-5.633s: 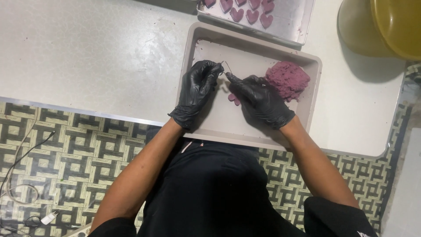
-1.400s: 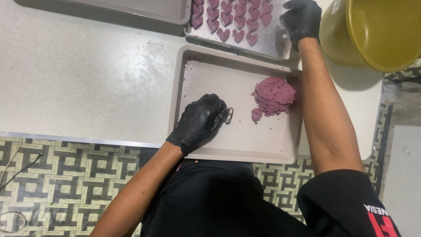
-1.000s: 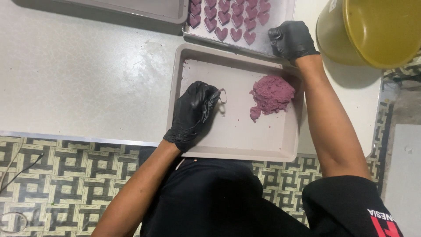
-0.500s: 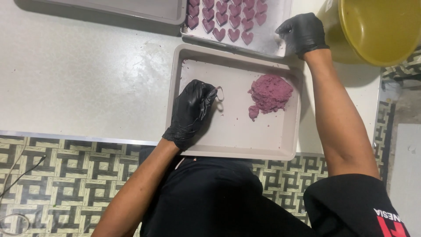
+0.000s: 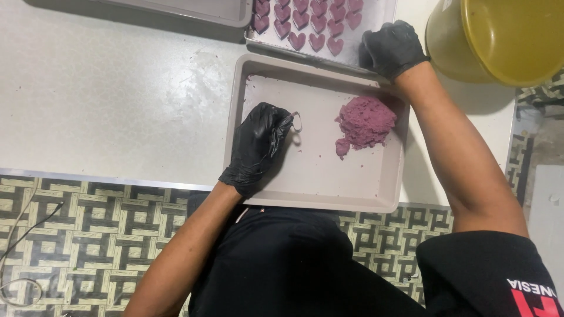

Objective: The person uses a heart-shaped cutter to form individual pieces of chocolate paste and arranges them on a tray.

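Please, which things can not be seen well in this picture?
- Small metal cutter, head view: the left hand hides most of it, so its shape is unclear.
- Tray of purple hearts: cut off by the top edge.
- Yellow bucket: cut off at the top and right edges.
- Right hand: its fingers curl under, so their contact is hidden.

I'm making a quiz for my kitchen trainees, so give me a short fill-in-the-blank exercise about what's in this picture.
1. The left hand holds a small metal cutter over a shallow ____ tray.
2. The lump of dough in that tray is ____ in colour.
3. The cut pieces on the far tray are shaped like ____.
4. Both hands, including the right hand, wear ____ gloves.

Missing words: beige; purple; hearts; black
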